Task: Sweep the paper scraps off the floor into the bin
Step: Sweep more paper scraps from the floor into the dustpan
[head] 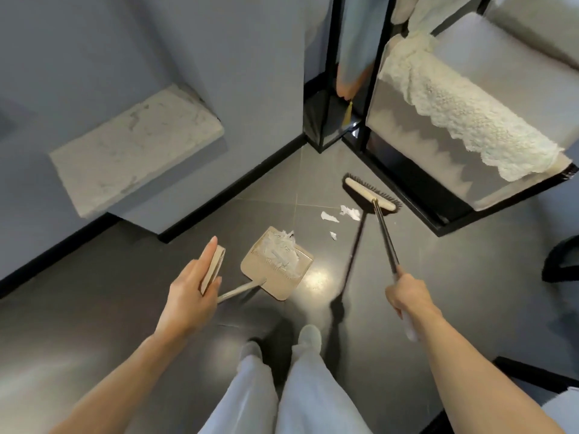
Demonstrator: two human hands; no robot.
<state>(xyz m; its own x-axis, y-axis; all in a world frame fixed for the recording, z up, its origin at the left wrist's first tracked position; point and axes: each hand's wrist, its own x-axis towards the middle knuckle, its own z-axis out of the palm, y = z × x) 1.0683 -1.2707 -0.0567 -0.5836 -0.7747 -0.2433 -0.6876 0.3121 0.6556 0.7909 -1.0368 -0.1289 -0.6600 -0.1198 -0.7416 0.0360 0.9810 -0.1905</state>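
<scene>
A beige long-handled dustpan (283, 288) stands on the dark tiled floor, holding a heap of white paper scraps (282, 250). My left hand (191, 292) holds the flat top of the dustpan handle (213, 268) between thumb and fingers, the index finger straight along it. My right hand (407, 296) grips the broom handle (387, 236). The broom head (369, 192) rests on the floor near the corner. Three loose scraps (350, 212) lie between the broom head and the pan. No bin is in view.
A stone shelf (134, 148) juts from the grey wall at left. A black-framed cabinet (326, 126) fills the corner, and a seat with a cream throw (470, 120) stands right of it. A dark object (560, 261) sits at the right edge. My feet (308, 336) are just behind the pan.
</scene>
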